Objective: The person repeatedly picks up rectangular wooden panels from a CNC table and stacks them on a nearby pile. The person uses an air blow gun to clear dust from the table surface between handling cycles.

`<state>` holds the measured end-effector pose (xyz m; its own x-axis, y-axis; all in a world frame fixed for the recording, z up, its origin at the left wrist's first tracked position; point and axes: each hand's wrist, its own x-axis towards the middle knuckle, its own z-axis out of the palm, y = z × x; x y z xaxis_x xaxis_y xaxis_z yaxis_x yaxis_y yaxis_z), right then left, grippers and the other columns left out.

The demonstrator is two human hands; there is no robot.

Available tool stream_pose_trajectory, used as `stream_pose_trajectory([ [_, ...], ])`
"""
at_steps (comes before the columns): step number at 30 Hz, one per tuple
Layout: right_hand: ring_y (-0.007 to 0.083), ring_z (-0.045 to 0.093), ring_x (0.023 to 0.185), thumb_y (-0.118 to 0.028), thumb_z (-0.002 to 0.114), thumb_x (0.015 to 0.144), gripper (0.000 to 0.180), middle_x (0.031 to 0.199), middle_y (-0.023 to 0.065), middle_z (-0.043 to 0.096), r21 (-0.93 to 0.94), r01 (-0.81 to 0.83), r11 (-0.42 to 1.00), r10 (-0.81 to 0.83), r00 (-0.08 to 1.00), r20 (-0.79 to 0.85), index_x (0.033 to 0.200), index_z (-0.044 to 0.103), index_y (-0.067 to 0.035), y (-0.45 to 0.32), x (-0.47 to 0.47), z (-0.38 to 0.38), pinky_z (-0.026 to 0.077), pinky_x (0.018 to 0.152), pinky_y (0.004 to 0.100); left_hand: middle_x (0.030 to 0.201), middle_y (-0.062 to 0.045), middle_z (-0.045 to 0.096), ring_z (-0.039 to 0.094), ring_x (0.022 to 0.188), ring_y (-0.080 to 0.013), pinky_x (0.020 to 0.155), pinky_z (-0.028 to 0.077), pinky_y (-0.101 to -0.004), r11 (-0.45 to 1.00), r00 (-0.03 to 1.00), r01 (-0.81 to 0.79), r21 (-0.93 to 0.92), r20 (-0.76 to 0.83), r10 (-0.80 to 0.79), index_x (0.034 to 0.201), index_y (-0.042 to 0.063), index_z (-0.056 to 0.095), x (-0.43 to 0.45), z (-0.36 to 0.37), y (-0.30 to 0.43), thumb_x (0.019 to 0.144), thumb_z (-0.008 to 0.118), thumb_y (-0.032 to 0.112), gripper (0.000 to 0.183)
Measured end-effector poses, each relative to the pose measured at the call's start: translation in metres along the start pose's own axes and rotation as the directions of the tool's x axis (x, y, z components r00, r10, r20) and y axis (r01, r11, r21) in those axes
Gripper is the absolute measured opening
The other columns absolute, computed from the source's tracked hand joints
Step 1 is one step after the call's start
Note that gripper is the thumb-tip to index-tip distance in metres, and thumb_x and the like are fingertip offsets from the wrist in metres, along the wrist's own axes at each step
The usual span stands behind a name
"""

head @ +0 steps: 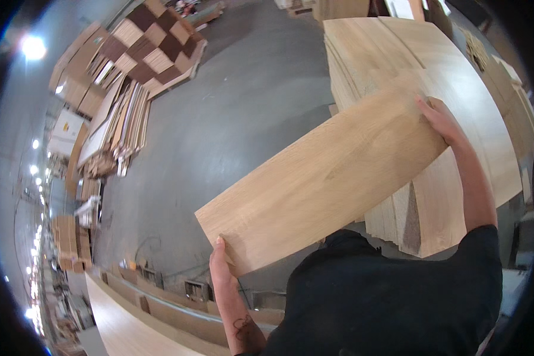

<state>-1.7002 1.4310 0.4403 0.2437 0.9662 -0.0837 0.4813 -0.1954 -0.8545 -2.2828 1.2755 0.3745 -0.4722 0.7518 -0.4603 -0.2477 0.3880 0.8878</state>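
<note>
A long wood-grain board [320, 178] is held up slantwise in front of me, its near left end lower in the picture and its other end at the upper right. My left hand [222, 258] grips the lower left end, thumb on the face. At the opposite end my right hand [440, 118] holds the edge, slightly blurred. Beyond and below that end are stacked wood-grain panels [463, 89], partly covered by the board. The fingers under the board are hidden.
A concrete floor [173, 147] spreads ahead. A pallet stack of light and dark pieces [144, 49] stands upper left, beside piled boards [120, 120]. At the lower left lies a long pale panel [129, 320] along a machine or conveyor frame [178, 298]. Shorter stacked panels [440, 204] stand at right.
</note>
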Motion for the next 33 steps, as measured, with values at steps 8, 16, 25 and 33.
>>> stream_pose_trajectory([
  [8,0.0218,0.067,0.092,-0.071,0.060,0.095,0.083,0.099,0.0166,0.071,-0.075,-0.150,0.986,0.133,0.972,-0.196,0.109,0.067,0.010,-0.015,0.096,0.033,0.053,0.082,0.0400,0.143,-0.020,0.056,0.054,0.132,-0.0311,0.110,0.040,-0.0461,0.986,0.991,0.023,0.162,0.128,-0.044,0.144,-0.006,0.052,0.171,0.077,0.105,0.102,0.063,0.046,0.067],
  [16,0.0255,0.068,0.098,-0.075,0.060,0.092,0.089,0.103,0.0199,0.071,-0.155,-0.307,0.939,0.233,0.900,-0.367,0.112,0.067,0.011,-0.047,0.168,0.064,0.053,0.085,0.0414,0.147,-0.021,0.054,0.051,0.136,-0.0330,0.111,0.040,-0.0476,0.970,0.948,0.030,0.240,0.300,-0.103,0.145,-0.007,0.051,0.341,0.178,0.166,0.102,0.064,0.046,0.069],
  [25,0.0321,0.067,0.113,-0.073,0.057,0.095,0.095,0.121,0.0264,0.069,-0.046,-0.481,0.875,0.392,0.762,-0.516,0.134,0.058,0.013,-0.076,0.269,0.094,0.051,0.098,0.0436,0.134,-0.021,0.061,0.060,0.121,-0.0317,0.103,0.047,-0.0473,0.926,0.823,-0.044,0.376,0.539,-0.179,0.136,-0.007,0.057,0.563,0.352,0.245,0.101,0.064,0.048,0.065],
  [33,0.0253,0.064,0.115,-0.062,0.056,0.102,0.077,0.127,0.0177,0.069,0.161,-0.392,0.906,0.383,0.596,-0.706,0.139,0.058,0.005,-0.103,0.291,0.116,0.049,0.101,0.0400,0.109,-0.009,0.070,0.066,0.097,-0.0206,0.086,0.054,-0.0382,0.858,0.597,-0.108,0.502,0.723,-0.348,0.117,0.000,0.066,0.677,0.532,0.296,0.103,0.064,0.046,0.049],
])
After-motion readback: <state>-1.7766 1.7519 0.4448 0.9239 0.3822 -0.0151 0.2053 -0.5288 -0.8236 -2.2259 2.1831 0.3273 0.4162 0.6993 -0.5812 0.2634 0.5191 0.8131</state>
